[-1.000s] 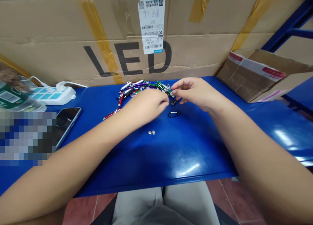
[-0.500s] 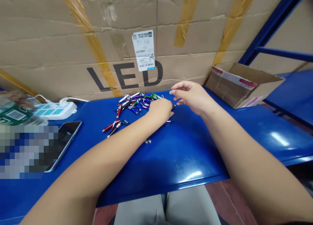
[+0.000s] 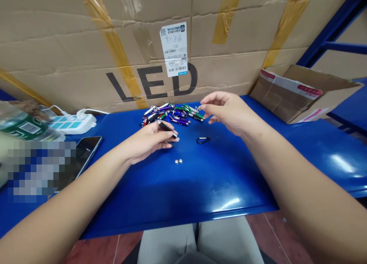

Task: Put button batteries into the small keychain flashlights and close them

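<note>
My left hand (image 3: 147, 140) lies palm up on the blue table (image 3: 218, 180), fingers closed on a small black keychain torch (image 3: 166, 127). My right hand (image 3: 229, 113) hovers just right of a pile of coloured keychain torches (image 3: 172, 114), its thumb and forefinger pinched on something tiny that I cannot make out. A black carabiner clip (image 3: 203, 140) lies on the table below the right hand. Two small button cells (image 3: 178, 161) rest side by side in front of the left hand.
A big cardboard box marked LED (image 3: 86, 46) stands along the back. A smaller open carton (image 3: 298, 92) sits at the right. At the left are a white power strip (image 3: 73, 123), a phone (image 3: 83, 151) and a plastic bottle (image 3: 23, 126).
My left hand has drawn back from the pile toward me with a black torch in it and turned palm up. My right hand stayed near the pile's right end.
</note>
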Motion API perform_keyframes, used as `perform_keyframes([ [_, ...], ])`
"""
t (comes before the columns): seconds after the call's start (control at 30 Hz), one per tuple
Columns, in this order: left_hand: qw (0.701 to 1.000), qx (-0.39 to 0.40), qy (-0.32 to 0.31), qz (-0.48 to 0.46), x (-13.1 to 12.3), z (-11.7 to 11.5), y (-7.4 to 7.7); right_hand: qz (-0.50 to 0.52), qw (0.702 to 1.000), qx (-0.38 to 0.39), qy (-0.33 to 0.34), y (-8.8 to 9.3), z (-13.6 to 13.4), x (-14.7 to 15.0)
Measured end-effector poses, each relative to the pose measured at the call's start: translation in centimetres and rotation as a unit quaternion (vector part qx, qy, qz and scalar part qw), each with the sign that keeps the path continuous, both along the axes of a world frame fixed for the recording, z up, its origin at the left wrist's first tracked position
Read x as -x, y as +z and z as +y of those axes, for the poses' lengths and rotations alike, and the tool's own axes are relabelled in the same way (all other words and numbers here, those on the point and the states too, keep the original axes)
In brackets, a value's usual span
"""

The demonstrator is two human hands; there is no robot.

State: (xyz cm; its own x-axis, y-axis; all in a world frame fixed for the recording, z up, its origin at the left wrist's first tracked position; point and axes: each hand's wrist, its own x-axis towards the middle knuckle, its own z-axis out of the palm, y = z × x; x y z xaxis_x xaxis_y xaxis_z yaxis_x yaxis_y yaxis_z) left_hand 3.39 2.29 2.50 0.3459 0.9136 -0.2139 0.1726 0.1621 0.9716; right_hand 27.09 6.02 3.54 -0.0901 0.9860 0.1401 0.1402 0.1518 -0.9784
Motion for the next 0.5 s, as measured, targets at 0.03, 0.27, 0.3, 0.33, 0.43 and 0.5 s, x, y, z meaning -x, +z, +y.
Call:
perform_keyframes([
  [0.03, 1.0, -0.005, 0.013, -0.001, 0.5, -0.4, -0.2, -0.005, 1.0, 0.002, 0.007, -0.1, -0.2, 0.3],
  [0.27, 0.98, -0.139, 0.051, 0.129, 2.4, -0.4, -1.1, -0.048, 0.997, 0.028, 0.058, -0.8, -1.3, 2.0],
  [0.3, 0.977, -0.159, 0.036, 0.139, 2.4, -0.4, -1.2, -0.056, 0.996, 0.034, 0.06, -0.9, -1.4, 2.2],
  [0.33, 0.971, -0.181, 0.019, 0.155, 2.5, -0.5, -1.2, -0.063, 0.995, 0.039, 0.061, -0.9, -1.6, 2.4],
  [0.43, 0.932, -0.269, -0.027, 0.242, 2.5, -0.9, -1.1, -0.078, 0.993, 0.059, 0.073, -1.0, -2.0, 2.9],
  [0.5, 0.9, -0.323, -0.049, 0.289, 2.4, -1.1, -1.0, -0.071, 0.991, 0.071, 0.092, -1.2, -2.2, 3.2],
])
